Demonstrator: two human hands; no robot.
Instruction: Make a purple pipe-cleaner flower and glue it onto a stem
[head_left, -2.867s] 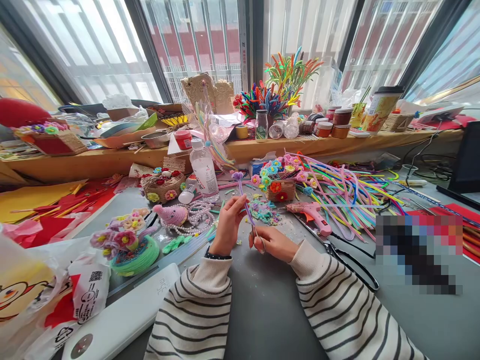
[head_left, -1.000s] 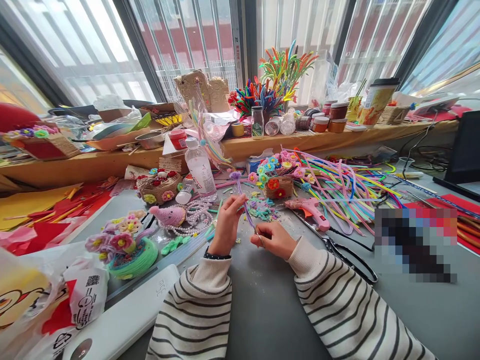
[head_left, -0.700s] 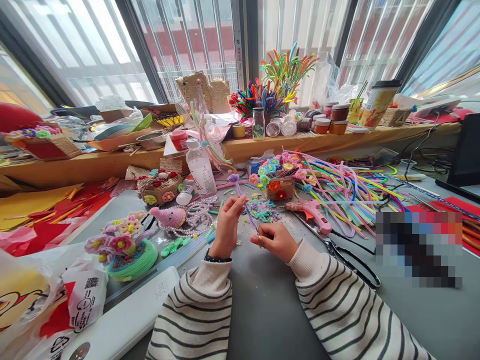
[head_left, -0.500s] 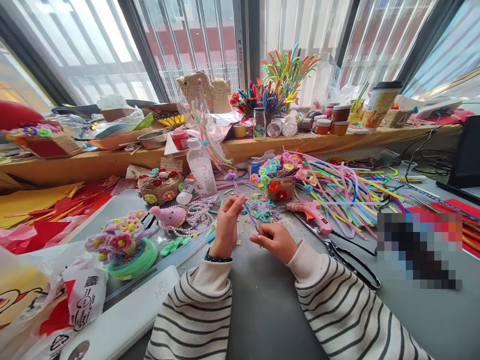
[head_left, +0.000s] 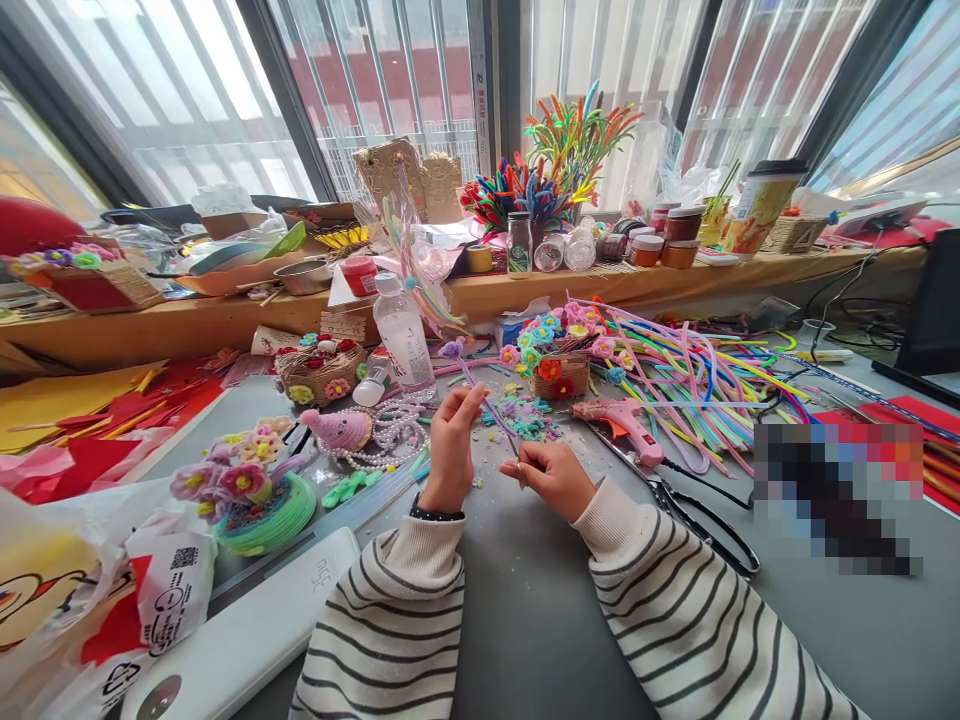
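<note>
A purple pipe-cleaner flower point(head_left: 451, 348) with a thin purple stem slants between my hands over the grey table point(head_left: 517, 600). My left hand point(head_left: 451, 450) pinches the stem a little below the bloom, fingers closed. Lower down, the fingertips of my right hand point(head_left: 553, 478) are closed on the stem's other end. Beyond them lie small green and purple fuzzy clippings point(head_left: 529, 420). Right of my right hand rest a pink glue gun point(head_left: 622, 425) and black-handled scissors point(head_left: 709, 530).
A woven basket of fuzzy flowers point(head_left: 562, 372) stands behind my hands, beside a pile of coloured pipe cleaners point(head_left: 690, 390). To the left are a clear bottle point(head_left: 405, 335), pearl strings point(head_left: 401, 430), a green pot of fuzzy flowers point(head_left: 270, 515) and a white power bank point(head_left: 247, 630).
The flower head has tilted slightly to the left and up. Both hands keep their grip on the stem in nearly the same spots.
</note>
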